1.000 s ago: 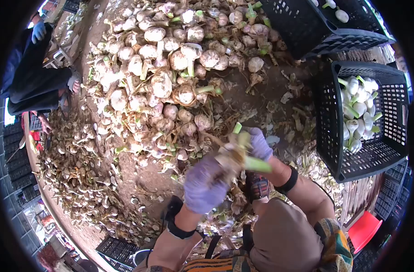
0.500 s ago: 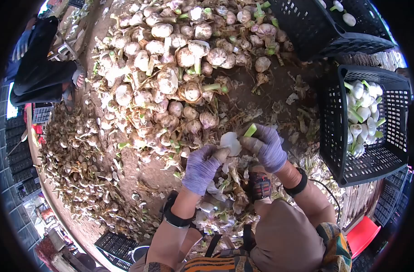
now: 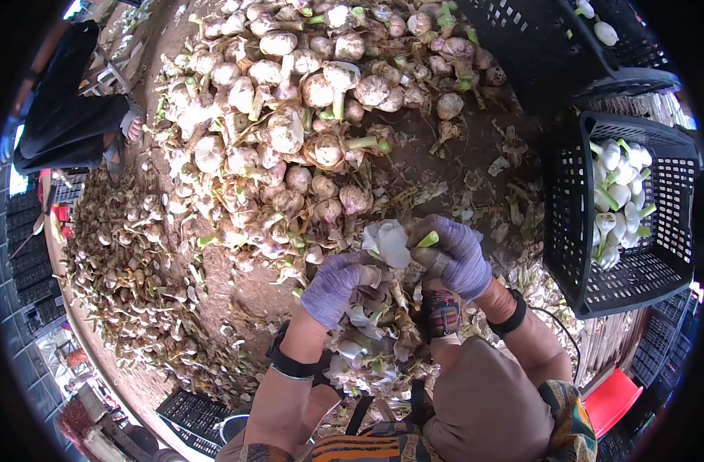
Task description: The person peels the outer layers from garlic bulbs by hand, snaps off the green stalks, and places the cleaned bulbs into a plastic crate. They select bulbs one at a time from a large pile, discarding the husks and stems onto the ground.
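My right hand (image 3: 457, 258), in a purple-grey glove, grips a garlic bulb (image 3: 390, 245) by its short green stem (image 3: 428, 239). The bulb is white, with a loose flap of skin standing out at its left side. Close to the bulb's lower left is my gloved left hand (image 3: 334, 288), its fingers curled and thumb pressed in; whatever they hold is hidden. Beneath both hands lie peeled garlic skins (image 3: 371, 323). Just beyond them spreads a large heap of unpeeled garlic (image 3: 286, 131) with dry, dirty outer skins.
At right stands a black crate (image 3: 564, 223) holding clean white bulbs (image 3: 620, 185). Another black crate (image 3: 521, 54) is at upper right. More garlic and scraps (image 3: 136, 285) cover the ground at left. A seated person (image 3: 75, 100) is at upper left; a red seat (image 3: 612, 402) is at lower right.
My left hand has shifted down and left, away from the bulb. The bulb's loose skin flap shows more now. My right hand keeps its grip and has barely moved.
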The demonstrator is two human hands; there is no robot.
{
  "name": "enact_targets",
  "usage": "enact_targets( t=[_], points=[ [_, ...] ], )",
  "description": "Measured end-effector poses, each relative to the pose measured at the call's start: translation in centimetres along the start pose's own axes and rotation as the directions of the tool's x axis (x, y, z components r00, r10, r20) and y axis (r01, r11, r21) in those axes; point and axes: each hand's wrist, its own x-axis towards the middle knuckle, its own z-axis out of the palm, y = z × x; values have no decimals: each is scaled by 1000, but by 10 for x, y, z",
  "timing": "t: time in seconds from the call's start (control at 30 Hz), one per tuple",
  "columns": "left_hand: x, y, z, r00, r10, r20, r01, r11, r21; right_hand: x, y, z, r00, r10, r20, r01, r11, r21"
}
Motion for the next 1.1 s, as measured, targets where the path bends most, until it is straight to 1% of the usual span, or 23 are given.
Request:
enact_targets(
  t=[0.07, 0.13, 0.17, 0.23, 0.27, 0.33, 0.37, 0.4, 0.43, 0.47, 0.53, 0.6, 0.67, 0.7, 0.73, 0.77, 0.8, 0.87, 0.9, 0.93, 1.0, 1.03, 1.1],
  points=[
    [-4, 6, 3, 1000, 15, 1, -15, 1000, 24, 0, 1, 0, 1000, 2, 7, -1, 1000, -22],
    [-4, 11, 10, 996, 35, -85, -11, 964, 264, 1, 5, 2, 987, -141, 73, 150, 977, -151],
    [0, 8, 11, 996, 35, -86, -11, 965, 264, 1, 5, 4, 987, -141, 74, 150, 977, -151],
    [10, -1, 8, 984, 6, -180, 39, 968, 247, 3, 4, 7, 944, -318, 87, 329, 891, -312],
    [13, -3, 7, 984, 7, -178, 38, 968, 248, 3, 5, 6, 944, -318, 87, 329, 891, -314],
    [14, -9, 5, 988, 92, -127, -49, 950, 307, 3, 5, 2, 963, -266, 36, 266, 931, -250],
    [15, -13, 3, 988, 93, -123, -51, 950, 307, 2, 3, 1, 963, -266, 35, 266, 930, -253],
    [14, -18, 0, 990, 94, -106, -74, 980, 185, 0, -2, 0, 995, 21, -93, -13, 995, 95],
    [14, -24, -2, 991, 98, -88, -93, 994, 60, -1, -5, -1, 937, 332, -109, -251, 857, 450],
    [14, -31, -4, 991, 100, -85, -95, 994, 61, 0, -5, -2, 937, 330, -112, -248, 858, 449],
    [12, -39, -5, 981, 113, -157, -82, 979, 187, 2, -2, -5, 888, 443, -123, -267, 716, 645],
    [11, -40, -3, 972, 148, -182, -112, 975, 194, 3, -7, -5, 881, 456, -127, -282, 720, 634],
    [3, -27, 4, 963, 183, -198, -172, 983, 68, -1, -4, -3, 929, 359, -94, -266, 820, 507],
    [1, -14, 6, 975, 136, -175, -124, 989, 78, -1, -2, 0, 930, 358, -88, -267, 819, 508],
    [0, -6, 12, 974, 140, -177, -128, 989, 77, 0, 2, 2, 974, 201, -107, -157, 935, 319],
    [1, 0, 20, 965, 183, -189, -172, 982, 74, 0, 4, 3, 995, 38, -96, -27, 993, 116],
    [2, 3, 24, 954, 225, -200, -215, 974, 70, -1, 4, 4, 995, 36, -97, -25, 993, 116],
    [8, 3, 21, 966, 199, -163, -196, 980, 36, 0, 1, 4, 996, -85, -9, 82, 985, -153],
    [9, 2, 20, 966, 186, -179, -193, 981, -20, 2, 1, 3, 990, -144, -1, 141, 973, -181],
    [10, 0, 20, 967, 170, -192, -187, 979, -77, 1, 1, 3, 990, -141, -5, 138, 973, -184],
    [12, -5, 20, 962, 190, -194, -214, 970, -113, -2, 2, 5, 998, -67, -18, 65, 995, -82],
    [12, -7, 19, 956, 214, -201, -246, 958, -148, -3, 1, 6, 998, -65, -16, 63, 995, -82],
    [15, -14, 13, 958, 211, -195, -244, 955, -170, -3, 0, 8, 994, 57, -96, -48, 994, 99]
  ],
)
